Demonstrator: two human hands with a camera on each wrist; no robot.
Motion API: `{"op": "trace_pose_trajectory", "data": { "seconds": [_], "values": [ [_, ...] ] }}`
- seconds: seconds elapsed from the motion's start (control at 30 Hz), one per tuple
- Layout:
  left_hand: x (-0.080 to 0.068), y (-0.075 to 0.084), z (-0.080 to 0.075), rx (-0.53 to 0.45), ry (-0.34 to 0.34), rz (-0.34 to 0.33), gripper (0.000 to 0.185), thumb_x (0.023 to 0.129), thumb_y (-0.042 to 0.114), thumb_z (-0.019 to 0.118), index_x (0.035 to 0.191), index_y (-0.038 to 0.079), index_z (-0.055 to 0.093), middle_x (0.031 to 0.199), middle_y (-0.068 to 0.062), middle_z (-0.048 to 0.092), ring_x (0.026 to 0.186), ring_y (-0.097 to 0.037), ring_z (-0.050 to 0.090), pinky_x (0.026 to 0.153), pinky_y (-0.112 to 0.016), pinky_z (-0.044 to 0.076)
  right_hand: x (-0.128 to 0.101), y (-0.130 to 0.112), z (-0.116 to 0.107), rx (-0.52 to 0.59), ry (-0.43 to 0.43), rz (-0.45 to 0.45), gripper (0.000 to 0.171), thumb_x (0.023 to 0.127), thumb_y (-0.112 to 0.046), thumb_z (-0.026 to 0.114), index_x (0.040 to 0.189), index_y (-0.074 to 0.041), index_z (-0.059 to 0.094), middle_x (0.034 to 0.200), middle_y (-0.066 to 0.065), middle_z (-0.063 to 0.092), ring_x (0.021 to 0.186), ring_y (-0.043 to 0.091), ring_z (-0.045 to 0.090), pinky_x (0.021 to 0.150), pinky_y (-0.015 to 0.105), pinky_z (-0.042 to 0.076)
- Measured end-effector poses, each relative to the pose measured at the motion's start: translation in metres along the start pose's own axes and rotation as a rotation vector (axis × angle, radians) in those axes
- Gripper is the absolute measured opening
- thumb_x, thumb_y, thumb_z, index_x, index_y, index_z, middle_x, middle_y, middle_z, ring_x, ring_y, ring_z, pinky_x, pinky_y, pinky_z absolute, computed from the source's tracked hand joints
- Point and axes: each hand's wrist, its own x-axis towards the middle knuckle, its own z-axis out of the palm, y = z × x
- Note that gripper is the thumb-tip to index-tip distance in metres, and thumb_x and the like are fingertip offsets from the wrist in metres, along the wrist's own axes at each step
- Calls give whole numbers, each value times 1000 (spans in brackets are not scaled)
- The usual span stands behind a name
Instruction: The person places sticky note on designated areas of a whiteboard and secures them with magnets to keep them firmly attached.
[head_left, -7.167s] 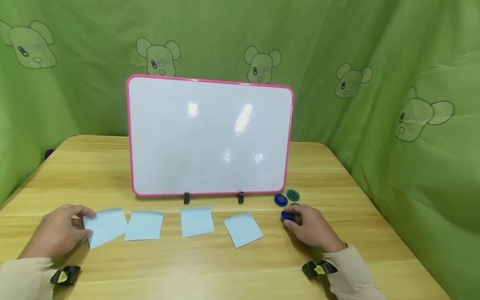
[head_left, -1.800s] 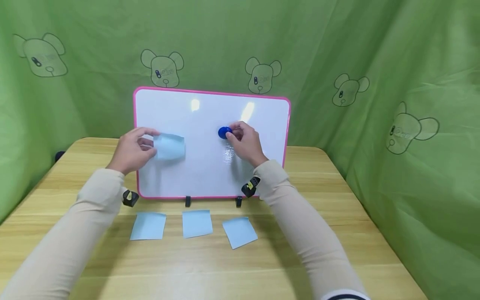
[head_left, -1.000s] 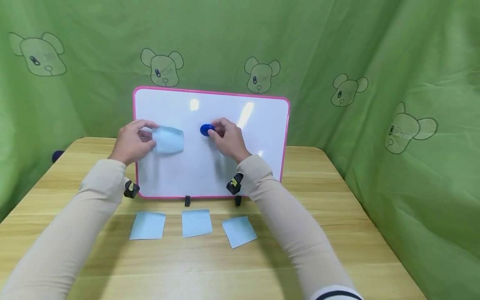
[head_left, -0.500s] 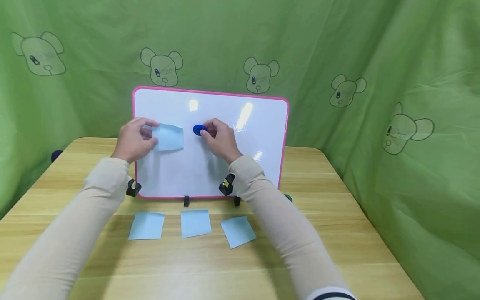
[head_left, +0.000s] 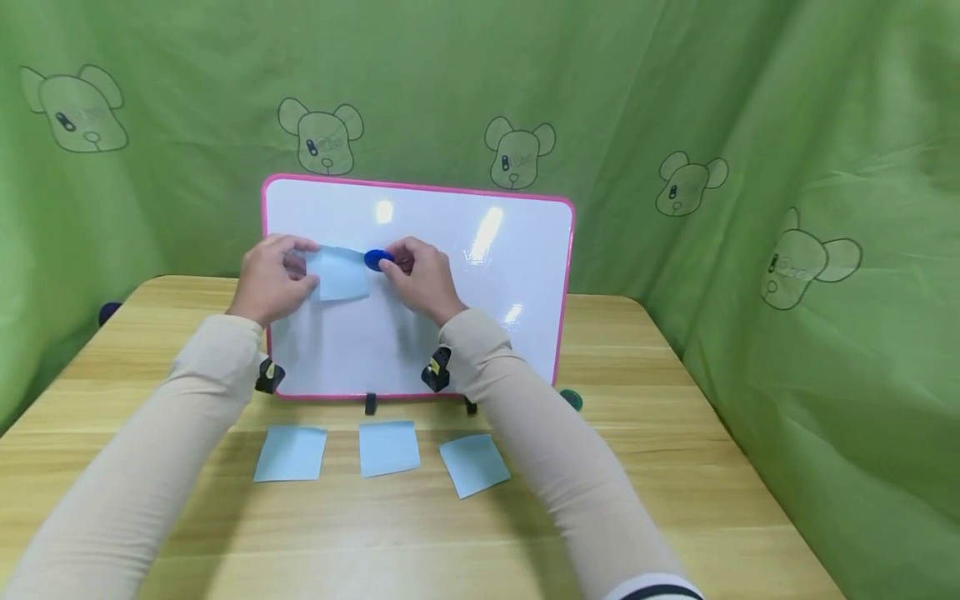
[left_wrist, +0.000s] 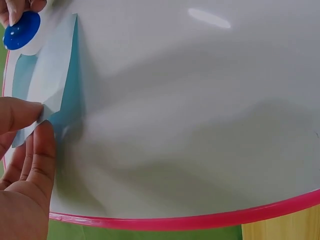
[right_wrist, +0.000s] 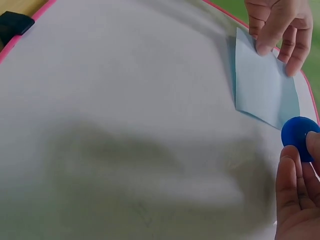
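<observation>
A pink-framed whiteboard (head_left: 487, 333) stands upright on the wooden table (head_left: 375, 533). My left hand (head_left: 273, 279) pinches the left edge of a light blue paper note (head_left: 343, 275) and holds it against the board's upper left; the note (left_wrist: 52, 85) (right_wrist: 262, 85) shows in both wrist views. My right hand (head_left: 420, 275) pinches a round blue magnet (head_left: 377, 259) right at the note's upper right corner. In the left wrist view the blue magnet (left_wrist: 21, 30) sits at the note's corner; the blue magnet (right_wrist: 299, 135) in the right wrist view lies beside the corner.
Three more light blue notes (head_left: 291, 454) (head_left: 388, 447) (head_left: 474, 465) lie in a row on the table in front of the board. A green magnet (head_left: 572, 400) peeks out by the board's lower right corner. Green curtain (head_left: 787, 250) surrounds the table.
My right hand has carried the blue magnet leftwards across the board until it reached the note's corner. The left hand has kept the note against the board.
</observation>
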Motion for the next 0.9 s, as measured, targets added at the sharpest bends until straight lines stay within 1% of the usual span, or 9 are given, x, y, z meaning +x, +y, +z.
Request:
{"op": "trace_pose_trajectory", "data": {
  "seconds": [0.2,0.4,0.57,0.9],
  "values": [
    [0,2,1,-1,-6,-1,40,84,-2,65,123,-2,58,119,-23,47,103,-40,57,86,-50,51,1,-5,3,-12,-13,15,15,94,-15,64,105,-4,65,94,5,65,84,14,59,72,20,49],
    [-1,2,1,4,-2,-3,40,84,-2,65,123,-1,59,119,-22,47,103,-39,57,86,-50,52,3,-7,9,-10,-23,21,15,94,-15,64,105,-4,65,93,5,65,83,14,57,70,19,48],
    [0,3,0,10,-6,5,40,84,-2,65,124,-1,59,118,-22,49,103,-39,58,86,-50,52,4,-11,14,-14,10,19,15,94,-15,65,103,-4,66,93,5,66,82,13,58,70,19,48],
    [0,5,2,5,-6,3,40,84,-2,65,124,-1,59,115,-22,51,103,-39,57,86,-51,52,8,-15,20,-45,56,66,17,95,-18,63,105,-4,66,95,5,66,83,13,59,72,18,49]
  ]
}}
